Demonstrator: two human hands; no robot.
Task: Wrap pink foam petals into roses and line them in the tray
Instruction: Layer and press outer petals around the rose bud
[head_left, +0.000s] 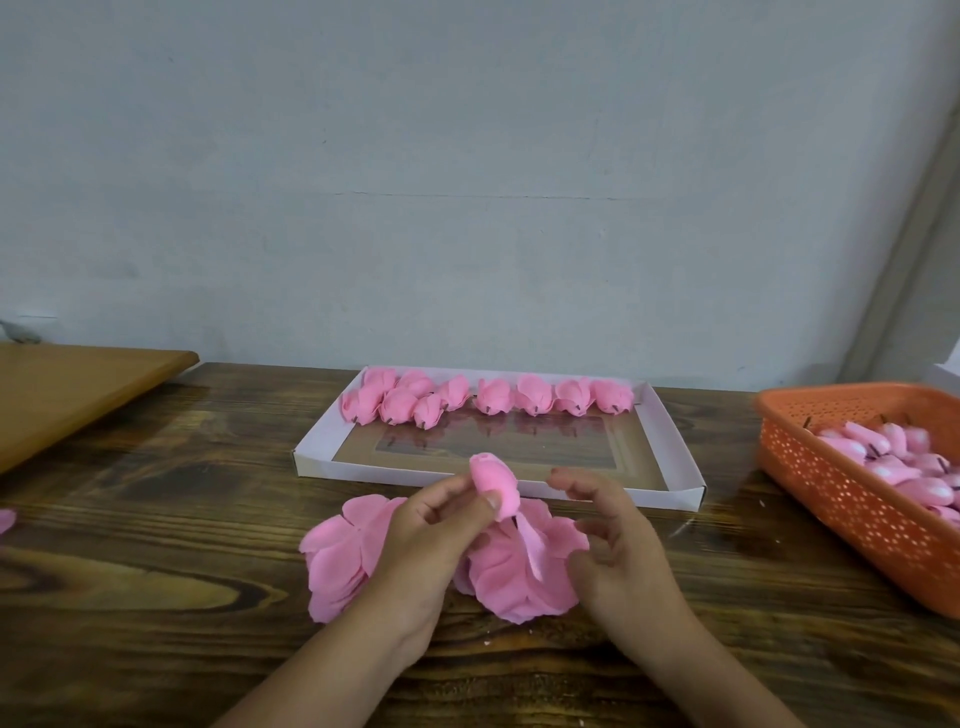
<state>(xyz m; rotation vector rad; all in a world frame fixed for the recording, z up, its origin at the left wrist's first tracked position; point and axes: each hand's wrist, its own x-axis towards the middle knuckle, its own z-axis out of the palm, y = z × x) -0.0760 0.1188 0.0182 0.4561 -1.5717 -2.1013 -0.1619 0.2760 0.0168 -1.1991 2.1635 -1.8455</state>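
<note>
My left hand (431, 525) pinches a pink foam rosebud (493, 480) upright between thumb and fingers, just in front of the white tray (670, 447). A loose petal (532, 543) hangs down from the bud's base. My right hand (608, 535) hovers beside it, fingers apart and curled, holding nothing. Under both hands lie two piles of flat pink foam petals (337, 561), partly hidden by my wrists. Several finished pink roses (493, 397) are lined along the tray's far edge, with a small cluster at its left end.
An orange perforated basket (831, 488) with several pink buds stands at the right. A light-brown board (67, 389) lies at the far left. One stray petal (6, 519) sits at the left edge. The dark wooden table (156, 597) ends at a grey wall.
</note>
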